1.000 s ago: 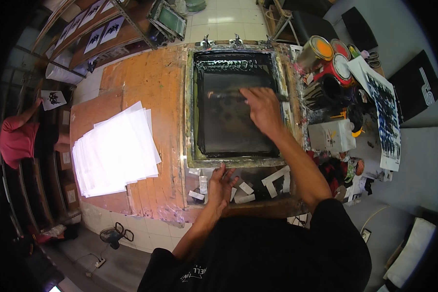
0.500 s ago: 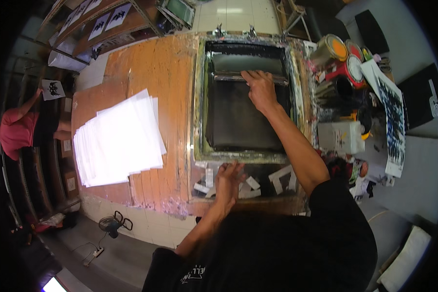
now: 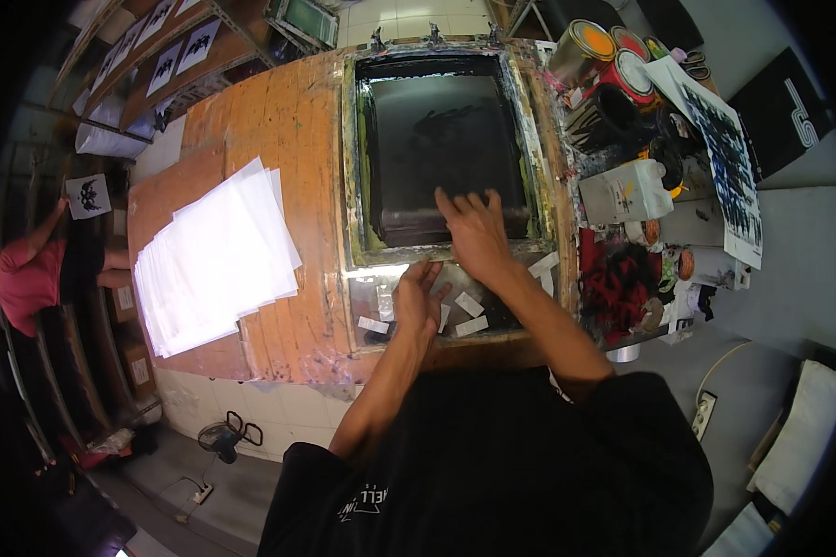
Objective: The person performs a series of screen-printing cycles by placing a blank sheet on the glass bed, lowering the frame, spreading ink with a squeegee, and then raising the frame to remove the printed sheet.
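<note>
A silkscreen frame [image 3: 351, 167] with dark ink on its mesh lies on the wooden table, clamped at its far edge. My right hand [image 3: 478, 237] is near the mesh's near end, fingers curled over the squeegee [image 3: 407, 219], a blurred pale bar mostly covered by the hand. Behind it a faint dark winged shape [image 3: 448, 119] shows through the mesh. My left hand [image 3: 422, 295] has its fingers at the frame's near edge, palm turned up and fingertips partly hidden by the edge.
A fanned stack of white sheets [image 3: 218, 255] lies left on the wooden table [image 3: 288, 148]. Ink cans [image 3: 594, 42], a white jug [image 3: 622, 193] and stained rags [image 3: 613, 278] crowd the right. At far left, a person [image 3: 37, 269] holds a printed sheet [image 3: 88, 196] by shelves.
My right hand has drawn the squeegee from the far part of the mesh to its near end. My left hand stays at the frame's near edge. The whole view has shifted slightly.
</note>
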`<state>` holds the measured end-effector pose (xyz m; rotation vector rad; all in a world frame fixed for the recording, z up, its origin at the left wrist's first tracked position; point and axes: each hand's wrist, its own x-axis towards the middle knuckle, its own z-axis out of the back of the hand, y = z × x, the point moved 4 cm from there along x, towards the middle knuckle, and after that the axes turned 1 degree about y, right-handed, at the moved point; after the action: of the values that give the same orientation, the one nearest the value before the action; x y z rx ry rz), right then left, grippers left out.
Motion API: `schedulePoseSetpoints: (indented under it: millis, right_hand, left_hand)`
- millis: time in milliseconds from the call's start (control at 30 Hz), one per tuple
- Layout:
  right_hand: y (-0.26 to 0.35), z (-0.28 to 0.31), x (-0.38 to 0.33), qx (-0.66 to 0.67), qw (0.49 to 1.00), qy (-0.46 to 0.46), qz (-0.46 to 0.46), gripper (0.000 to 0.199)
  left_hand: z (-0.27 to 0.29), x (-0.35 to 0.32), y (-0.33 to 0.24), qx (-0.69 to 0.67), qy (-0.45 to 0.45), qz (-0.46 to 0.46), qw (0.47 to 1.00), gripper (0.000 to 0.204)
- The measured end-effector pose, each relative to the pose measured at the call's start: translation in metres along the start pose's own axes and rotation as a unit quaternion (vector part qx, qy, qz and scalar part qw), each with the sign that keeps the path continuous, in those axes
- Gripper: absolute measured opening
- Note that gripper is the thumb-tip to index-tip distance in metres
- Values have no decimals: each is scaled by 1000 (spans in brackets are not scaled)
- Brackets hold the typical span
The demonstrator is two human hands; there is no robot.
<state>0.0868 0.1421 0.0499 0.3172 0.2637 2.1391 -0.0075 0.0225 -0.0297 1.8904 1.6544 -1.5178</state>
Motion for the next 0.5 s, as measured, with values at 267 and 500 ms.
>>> schedulePoseSetpoints:
  millis: [267,500]
  right_hand:
    - [-18,-13,19,1,995,99,-20,84]
    - [-14,-35,5,-59,997,39,23,66]
  left_hand:
    - [-1,9,3,8,-5,8,1000,62]
    - [-4,6,1,11,-15,12,1000,60]
